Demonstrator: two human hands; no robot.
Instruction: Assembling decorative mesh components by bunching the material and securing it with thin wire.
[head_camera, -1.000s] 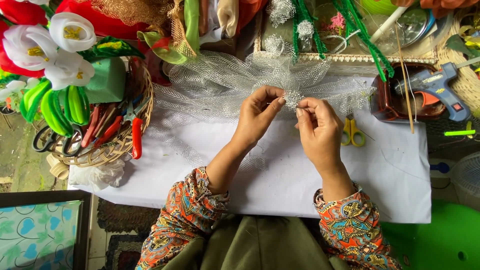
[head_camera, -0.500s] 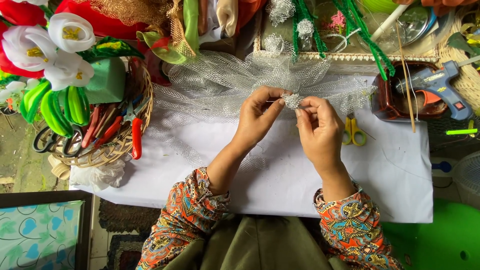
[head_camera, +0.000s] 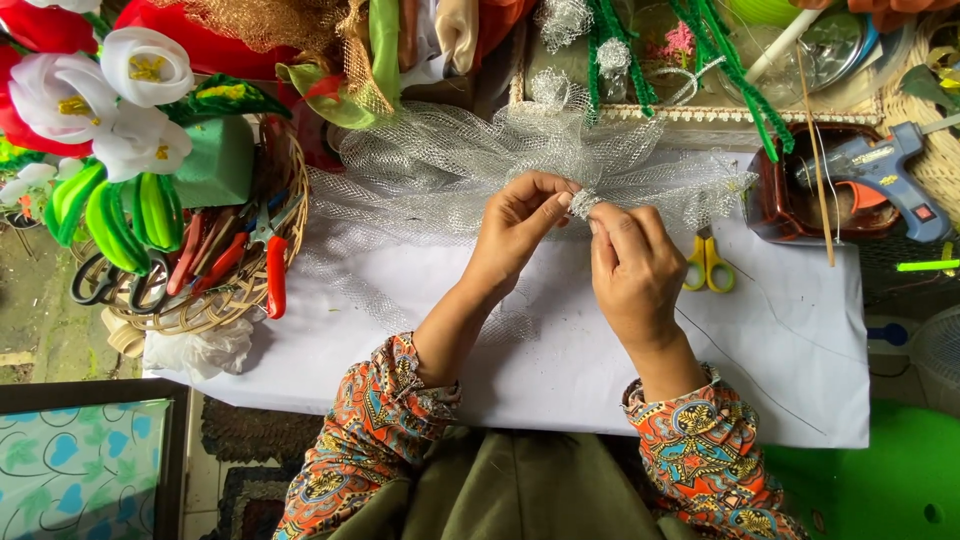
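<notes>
Silver mesh (head_camera: 440, 170), apparently gathered, sits pinched between left hand (head_camera: 520, 225) and right hand (head_camera: 635, 265).

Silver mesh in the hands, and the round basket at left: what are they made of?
Silver mesh: looks like a stiff synthetic or metallic net with an open grid weave and a glittery sheen; it cannot be told which. Left hand and right hand pinch its gathered centre. Basket: woven rattan or wicker, tan, matte, with visible coiled strands.
</notes>
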